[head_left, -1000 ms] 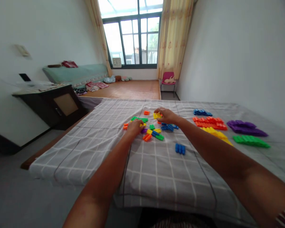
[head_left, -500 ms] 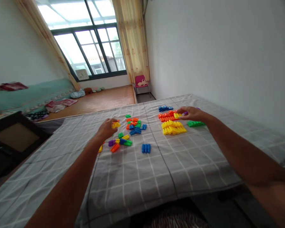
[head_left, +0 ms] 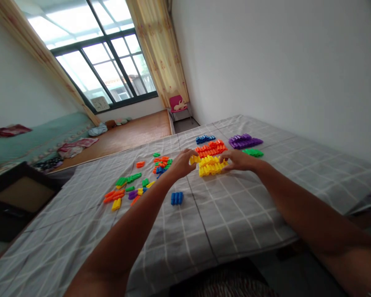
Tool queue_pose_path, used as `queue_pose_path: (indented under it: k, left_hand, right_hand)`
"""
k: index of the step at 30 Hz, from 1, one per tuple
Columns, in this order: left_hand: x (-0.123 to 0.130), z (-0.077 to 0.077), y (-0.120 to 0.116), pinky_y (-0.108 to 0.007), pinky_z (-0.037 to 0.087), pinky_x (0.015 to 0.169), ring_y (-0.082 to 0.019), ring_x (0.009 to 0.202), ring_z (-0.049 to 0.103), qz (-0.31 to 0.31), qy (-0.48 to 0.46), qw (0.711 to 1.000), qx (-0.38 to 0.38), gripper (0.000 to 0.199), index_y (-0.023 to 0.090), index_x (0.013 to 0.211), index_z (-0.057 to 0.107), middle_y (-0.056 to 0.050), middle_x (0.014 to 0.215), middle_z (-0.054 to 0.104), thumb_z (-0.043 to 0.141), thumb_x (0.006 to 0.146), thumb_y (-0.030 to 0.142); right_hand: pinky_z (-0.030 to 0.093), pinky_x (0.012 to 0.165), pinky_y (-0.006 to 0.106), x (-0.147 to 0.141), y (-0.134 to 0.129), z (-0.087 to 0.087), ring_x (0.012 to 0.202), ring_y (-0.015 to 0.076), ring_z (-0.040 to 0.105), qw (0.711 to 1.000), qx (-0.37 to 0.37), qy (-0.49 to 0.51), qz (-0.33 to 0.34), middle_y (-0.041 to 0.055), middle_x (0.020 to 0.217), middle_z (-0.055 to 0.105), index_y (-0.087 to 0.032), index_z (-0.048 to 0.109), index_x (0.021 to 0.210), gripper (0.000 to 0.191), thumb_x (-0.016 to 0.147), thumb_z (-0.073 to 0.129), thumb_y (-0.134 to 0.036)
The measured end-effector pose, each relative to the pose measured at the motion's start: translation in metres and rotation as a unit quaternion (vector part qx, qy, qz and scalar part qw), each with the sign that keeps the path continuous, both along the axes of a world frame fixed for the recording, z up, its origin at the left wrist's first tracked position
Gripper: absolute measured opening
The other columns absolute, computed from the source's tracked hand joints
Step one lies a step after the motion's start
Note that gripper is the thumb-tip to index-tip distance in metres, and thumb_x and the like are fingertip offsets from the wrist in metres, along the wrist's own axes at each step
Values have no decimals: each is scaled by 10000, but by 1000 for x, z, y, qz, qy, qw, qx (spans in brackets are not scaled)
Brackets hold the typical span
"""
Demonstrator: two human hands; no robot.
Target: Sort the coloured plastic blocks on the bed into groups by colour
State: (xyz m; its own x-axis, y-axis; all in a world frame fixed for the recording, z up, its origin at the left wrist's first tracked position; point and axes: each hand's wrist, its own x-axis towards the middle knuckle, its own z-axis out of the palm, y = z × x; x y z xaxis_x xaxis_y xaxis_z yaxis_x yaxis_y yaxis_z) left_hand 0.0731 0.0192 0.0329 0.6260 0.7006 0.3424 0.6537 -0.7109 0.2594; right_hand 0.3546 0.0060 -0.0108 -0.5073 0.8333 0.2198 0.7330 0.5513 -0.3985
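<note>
My left hand is closed on a yellow plastic building block, held just left of the yellow pile. The yellow pile is made of ribbed blocks laid in stacked rows. At the pile's right end, my right hand has its fingers pinched around a yellow block, largely hidden by the fingers. Behind the yellow pile lie orange blocks and blue blocks. Purple blocks and green blocks lie beyond my right hand.
A mixed scatter of blocks, including green and orange ones, covers the left part of the checked grey cloth. One blue block group lies apart near the front. A white wall rises on the right.
My left hand has moved right with its yellow block, from the scatter to the yellow pile. My right hand has come down from above the orange blocks to the yellow pile's right end.
</note>
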Motion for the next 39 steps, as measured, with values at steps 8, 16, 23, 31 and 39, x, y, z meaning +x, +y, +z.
queue_pose_path:
  k: [8,16,23,31,39]
  left_hand:
    - [75,-9,37,-360,480,964,-216,1040,604,-66,40,996,-37,391,141,1122,611,-101,1126,633,617,731,156]
    - [109,-29,53,-340,446,1018,-210,1130,579,-82,143,985,-60,392,159,1148,619,-78,1202,637,602,756,142]
    - [110,-23,52,-351,459,995,-229,1119,594,-59,168,982,-70,403,174,1166,633,-72,1229,639,651,766,228]
    - [59,2,32,-363,451,1004,-210,1118,594,-38,68,997,-23,318,221,1134,651,-50,1205,653,571,842,318]
    - [-154,14,5,-291,482,911,-186,989,646,197,36,977,-69,299,201,1065,698,-33,1078,711,544,829,298]
  right_hand:
    - [456,666,290,30,4,-1,685,168,613,969,104,144,-170,60,864,704,-169,675,897,251,848,551,-382]
    - [460,652,296,32,4,1,663,169,607,959,151,160,-179,67,842,703,-173,669,861,204,853,537,-328]
    - [458,668,289,32,5,1,678,166,619,960,155,160,-169,57,846,704,-173,668,870,195,848,540,-319]
    - [471,673,310,31,1,4,702,191,628,965,126,143,-182,76,870,713,-178,682,908,273,862,504,-381]
    - [496,655,364,27,0,-12,699,240,644,955,146,150,-209,101,886,710,-204,659,996,359,879,466,-483]
